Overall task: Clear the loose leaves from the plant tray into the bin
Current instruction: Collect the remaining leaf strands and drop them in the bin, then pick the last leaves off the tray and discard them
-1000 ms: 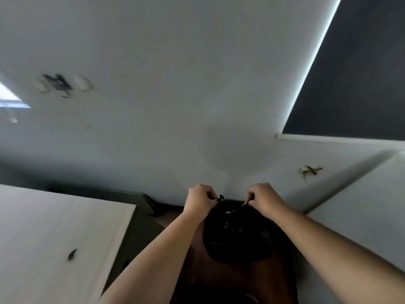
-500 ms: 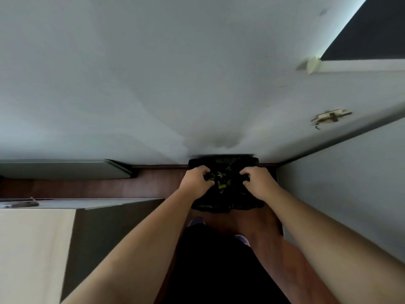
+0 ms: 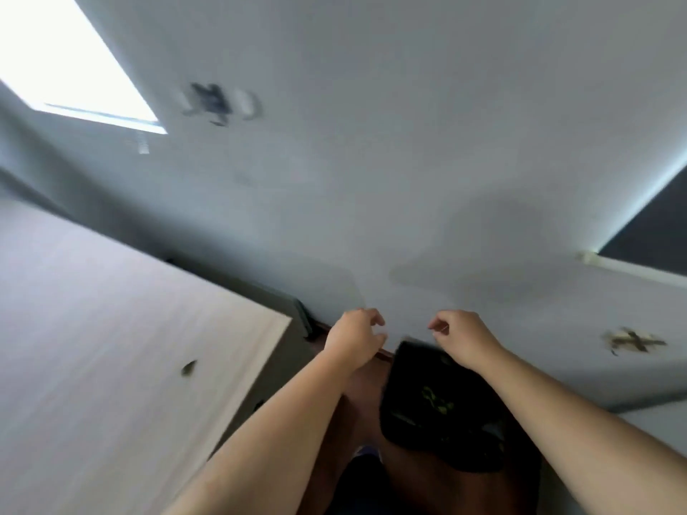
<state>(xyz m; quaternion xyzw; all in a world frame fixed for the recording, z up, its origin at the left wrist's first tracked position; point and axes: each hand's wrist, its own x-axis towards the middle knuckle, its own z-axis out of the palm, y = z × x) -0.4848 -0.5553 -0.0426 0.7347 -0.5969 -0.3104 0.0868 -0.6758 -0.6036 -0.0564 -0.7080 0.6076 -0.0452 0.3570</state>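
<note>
Both hands had lifted off the bin [image 3: 438,414]; the left hand [image 3: 355,338] and right hand [image 3: 459,338] hung empty, fingers loosely curled. Green leaves [image 3: 436,401] lay inside, so that load looked dumped, though one leaf [image 3: 188,367] remained on the table [image 3: 111,328].

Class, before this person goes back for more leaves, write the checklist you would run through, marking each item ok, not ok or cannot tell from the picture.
1. Left hand empty: ok, fingers loosely curled, nothing visible in them.
2. Right hand empty: ok, no leaf seen between the fingertips.
3. Dropped leaves inside the bin: ok, green leaves lie in the black liner.
4. Nothing spilled beside the bin: cannot tell, the floor is dark and partly hidden by the arms.
5. White surface clear of leaves: not ok, one loose leaf lies on the white surface.
6. Plant tray cleared: cannot tell, the tray is out of view.
</note>
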